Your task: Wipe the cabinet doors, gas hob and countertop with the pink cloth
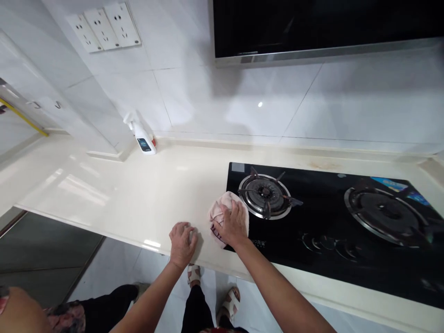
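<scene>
My right hand presses a crumpled pink cloth onto the left edge of a black glass gas stove, just in front of the left burner. My left hand rests palm-down on the cream countertop close to its front edge, a little left of the cloth, holding nothing. Its fingers are loosely curled against the surface.
A white spray bottle stands at the back of the counter near the tiled wall. A second burner lies to the right, with stove knobs in front. Wall sockets and a range hood hang above.
</scene>
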`<state>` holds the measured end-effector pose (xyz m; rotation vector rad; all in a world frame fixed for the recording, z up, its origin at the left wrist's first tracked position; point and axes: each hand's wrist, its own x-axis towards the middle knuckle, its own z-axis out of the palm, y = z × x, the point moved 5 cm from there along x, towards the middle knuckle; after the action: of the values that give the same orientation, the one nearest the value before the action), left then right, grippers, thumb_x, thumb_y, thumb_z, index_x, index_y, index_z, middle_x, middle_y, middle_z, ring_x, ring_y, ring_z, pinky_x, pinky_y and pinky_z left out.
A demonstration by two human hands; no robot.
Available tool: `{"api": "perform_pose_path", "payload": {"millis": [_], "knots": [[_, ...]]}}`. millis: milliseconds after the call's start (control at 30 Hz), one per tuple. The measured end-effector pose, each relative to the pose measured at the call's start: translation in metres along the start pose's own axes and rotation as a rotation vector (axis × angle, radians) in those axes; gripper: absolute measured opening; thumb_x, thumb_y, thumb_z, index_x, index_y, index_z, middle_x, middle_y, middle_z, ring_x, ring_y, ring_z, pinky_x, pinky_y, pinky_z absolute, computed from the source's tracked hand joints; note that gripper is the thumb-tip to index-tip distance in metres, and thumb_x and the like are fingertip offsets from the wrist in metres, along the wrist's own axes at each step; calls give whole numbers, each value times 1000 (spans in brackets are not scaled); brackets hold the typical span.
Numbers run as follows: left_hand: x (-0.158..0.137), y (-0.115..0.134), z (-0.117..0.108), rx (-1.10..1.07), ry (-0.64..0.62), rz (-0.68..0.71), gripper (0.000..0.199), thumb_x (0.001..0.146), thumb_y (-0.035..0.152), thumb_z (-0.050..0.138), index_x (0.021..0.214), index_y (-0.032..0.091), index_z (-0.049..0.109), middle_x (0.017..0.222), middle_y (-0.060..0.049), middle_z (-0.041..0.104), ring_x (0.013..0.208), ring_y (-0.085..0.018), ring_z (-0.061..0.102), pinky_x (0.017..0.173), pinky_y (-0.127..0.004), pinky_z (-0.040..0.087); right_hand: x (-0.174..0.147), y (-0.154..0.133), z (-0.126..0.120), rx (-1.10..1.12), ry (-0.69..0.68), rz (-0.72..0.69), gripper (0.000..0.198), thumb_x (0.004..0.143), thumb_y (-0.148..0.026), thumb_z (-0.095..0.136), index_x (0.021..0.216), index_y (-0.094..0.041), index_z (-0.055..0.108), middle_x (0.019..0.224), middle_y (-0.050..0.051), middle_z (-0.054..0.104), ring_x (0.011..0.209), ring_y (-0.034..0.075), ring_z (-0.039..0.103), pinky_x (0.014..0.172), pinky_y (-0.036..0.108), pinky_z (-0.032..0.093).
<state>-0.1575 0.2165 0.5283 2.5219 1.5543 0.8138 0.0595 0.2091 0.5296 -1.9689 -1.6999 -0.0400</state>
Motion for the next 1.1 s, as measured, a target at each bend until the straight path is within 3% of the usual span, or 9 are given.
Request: {"api": "perform_pose_path", "payload": {"millis": [400, 567, 700, 800, 900, 1000, 1100], "knots": [[1, 0, -3, -32, -12, 0, 12, 92, 24, 56, 94, 23, 68, 111, -9, 64, 115, -27, 55, 98, -46, 43, 64, -8, 27, 9, 96, 99, 55, 86, -40, 64, 134, -17, 50, 152, 20, 24, 141, 42, 15, 111, 62, 22], [0, -3, 0, -70, -37, 4, 13, 91, 25, 56, 99, 24, 66, 114, -10, 64, 116, -28, 56, 99, -48, 44, 91, -9, 45, 114, -11, 67, 48, 80, -24, 65, 126, -18, 57, 143, 17, 39, 129, 33, 36, 110, 49, 31], [-1, -3, -2, -127, -24, 12, 23, 88, 22, 56, 110, 24, 62, 119, -11, 63, 117, -28, 56, 99, -49, 46, 75, -40, 60, 293, -63, -11, 50, 75, -16, 63, 125, -19, 59, 144, 14, 40, 126, 30, 43, 110, 46, 35], [-2, -5, -3, -194, -38, 18, 34, 87, 23, 56, 120, 25, 59, 121, -12, 63, 118, -28, 57, 99, -49, 48, 54, -69, 61, 480, -21, -24, 55, 69, -13, 60, 124, -19, 57, 140, 13, 45, 129, 28, 44, 111, 45, 37], [-5, -13, -3, -260, -22, 19, 39, 86, 23, 56, 125, 28, 57, 122, -11, 62, 118, -28, 58, 99, -49, 50, 51, -83, 52, 571, 49, -21, 61, 68, -13, 59, 129, -19, 53, 140, 14, 45, 132, 28, 44, 111, 45, 39], [-7, -24, -3, -305, 22, -10, 37, 86, 23, 57, 123, 29, 59, 123, -11, 62, 119, -29, 58, 97, -49, 52, 71, -72, 41, 458, 79, 25, 62, 75, -22, 63, 136, -21, 51, 153, 15, 32, 141, 30, 35, 114, 49, 36], [4, -35, -4, -328, 60, -68, 37, 89, 24, 54, 125, 29, 56, 131, -13, 57, 124, -29, 55, 99, -51, 51, 84, -42, 38, 306, -50, 104, 64, 81, -37, 66, 141, -21, 50, 157, 15, 29, 143, 33, 33, 112, 52, 37]]}}
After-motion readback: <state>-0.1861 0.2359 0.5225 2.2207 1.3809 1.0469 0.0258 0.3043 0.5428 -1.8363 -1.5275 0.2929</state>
